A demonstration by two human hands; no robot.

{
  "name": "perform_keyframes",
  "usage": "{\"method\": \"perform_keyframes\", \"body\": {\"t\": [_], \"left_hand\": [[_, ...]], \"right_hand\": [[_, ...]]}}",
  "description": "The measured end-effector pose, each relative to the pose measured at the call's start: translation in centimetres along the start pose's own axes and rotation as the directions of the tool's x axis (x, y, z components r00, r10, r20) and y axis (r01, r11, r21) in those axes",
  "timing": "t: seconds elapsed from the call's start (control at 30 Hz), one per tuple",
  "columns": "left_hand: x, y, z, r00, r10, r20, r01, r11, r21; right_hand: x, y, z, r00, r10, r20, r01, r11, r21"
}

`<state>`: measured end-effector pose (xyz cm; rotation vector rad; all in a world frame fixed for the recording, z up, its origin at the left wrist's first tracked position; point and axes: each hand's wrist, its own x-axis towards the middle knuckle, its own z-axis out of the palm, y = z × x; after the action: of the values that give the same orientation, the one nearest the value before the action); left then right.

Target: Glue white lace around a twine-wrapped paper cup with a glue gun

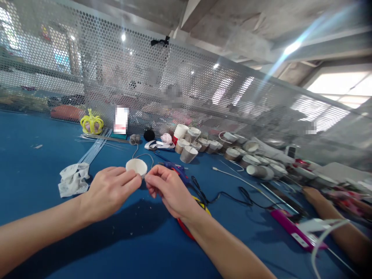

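My left hand (114,192) is closed on a small white cup (137,166), its fingers over the near side of the rim. The cup's mouth faces up and towards me. Against the cup's right side, my right hand (167,190) is pinched with thumb and forefinger together. A thin grey yarn (152,158) runs from a grey yarn ball (135,139) behind the cup and loops round to the right fingertips, where its end is hidden. A blue glue gun (181,170) lies just beyond my right hand. Red-and-yellow handles (186,228) show partly under my right wrist.
Several yarn-wrapped cups (188,154) stand along the back and right. Crumpled white tissue (74,179) and clear sticks (97,145) lie left. A black cord (229,193) leads to a purple power strip (293,230). Another person's arm (328,211) reaches in at right; a perforated metal screen (162,81) stands behind.
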<state>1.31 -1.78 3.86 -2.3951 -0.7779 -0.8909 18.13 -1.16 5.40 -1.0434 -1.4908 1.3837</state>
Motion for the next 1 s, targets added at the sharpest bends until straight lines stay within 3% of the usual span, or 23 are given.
{"method": "perform_keyframes", "body": {"t": [0.07, 0.13, 0.17, 0.2, 0.27, 0.3, 0.37, 0.43, 0.5, 0.53, 0.6, 0.67, 0.73, 0.8, 0.9, 1.0], "left_hand": [[0.4, -0.1, -0.1, 0.993, -0.101, 0.062, 0.107, 0.989, -0.097], [0.9, -0.4, -0.5, 0.932, -0.283, 0.226, 0.346, 0.88, -0.326], [1.1, -0.6, -0.7, 0.865, -0.345, 0.365, 0.49, 0.74, -0.46], [1.3, -0.9, -0.8, 0.777, -0.331, 0.535, 0.621, 0.541, -0.567], [1.4, -1.3, -1.0, 0.633, -0.163, 0.757, 0.774, 0.097, -0.626], [1.3, -1.5, -0.9, 0.599, -0.043, 0.8, 0.796, -0.079, -0.6], [0.9, -1.6, -0.7, 0.573, 0.187, 0.798, 0.807, -0.298, -0.509], [0.7, -1.4, -0.4, 0.579, 0.258, 0.773, 0.798, -0.372, -0.473], [0.8, -1.0, -0.4, 0.598, 0.156, 0.787, 0.788, -0.295, -0.54], [0.9, -0.7, -0.5, 0.611, 0.068, 0.789, 0.784, -0.186, -0.592], [1.1, -0.3, -0.8, 0.671, -0.117, 0.732, 0.74, 0.165, -0.652], [1.1, 0.1, -0.7, 0.779, -0.241, 0.579, 0.6, 0.555, -0.576], [0.7, 0.3, -0.4, 0.862, -0.252, 0.441, 0.441, 0.801, -0.405], [0.1, 0.5, 0.1, 0.903, -0.21, 0.376, 0.316, 0.916, -0.247], [-0.2, 0.7, 0.5, 0.922, -0.152, 0.355, 0.2, 0.974, -0.103], [0.4, 0.6, 0.1, 0.887, -0.219, 0.407, 0.287, 0.951, -0.113]], "right_hand": [[0.0, -0.1, -0.1, 1.0, 0.019, -0.004, -0.019, 0.999, -0.028], [0.0, -0.4, -0.3, 0.998, -0.066, 0.02, 0.068, 0.988, -0.142], [-0.1, -0.7, -0.5, 0.991, -0.124, 0.049, 0.131, 0.97, -0.206], [-0.2, -0.9, -0.6, 0.98, -0.174, 0.093, 0.192, 0.947, -0.259], [-0.6, -1.5, -0.9, 0.951, -0.231, 0.204, 0.288, 0.902, -0.322], [-0.8, -1.7, -1.0, 0.935, -0.247, 0.256, 0.325, 0.884, -0.336], [-1.1, -2.0, -1.1, 0.906, -0.264, 0.33, 0.377, 0.858, -0.348], [-1.2, -2.0, -1.2, 0.899, -0.273, 0.342, 0.392, 0.85, -0.352], [-1.2, -1.9, -1.2, 0.912, -0.25, 0.324, 0.363, 0.86, -0.36], [-1.1, -1.8, -1.2, 0.923, -0.236, 0.305, 0.343, 0.865, -0.367], [-1.0, -1.5, -1.0, 0.946, -0.213, 0.244, 0.296, 0.874, -0.385], [-0.9, -1.2, -0.7, 0.965, -0.202, 0.166, 0.253, 0.88, -0.401], [-0.8, -0.9, -0.4, 0.975, -0.205, 0.091, 0.224, 0.882, -0.414], [-0.8, -0.5, 0.0, 0.978, -0.206, 0.032, 0.201, 0.889, -0.411], [-0.6, 0.0, 0.4, 0.991, -0.136, -0.016, 0.123, 0.934, -0.334], [-0.3, 0.2, 0.4, 0.998, -0.068, -0.009, 0.064, 0.966, -0.249]]}}
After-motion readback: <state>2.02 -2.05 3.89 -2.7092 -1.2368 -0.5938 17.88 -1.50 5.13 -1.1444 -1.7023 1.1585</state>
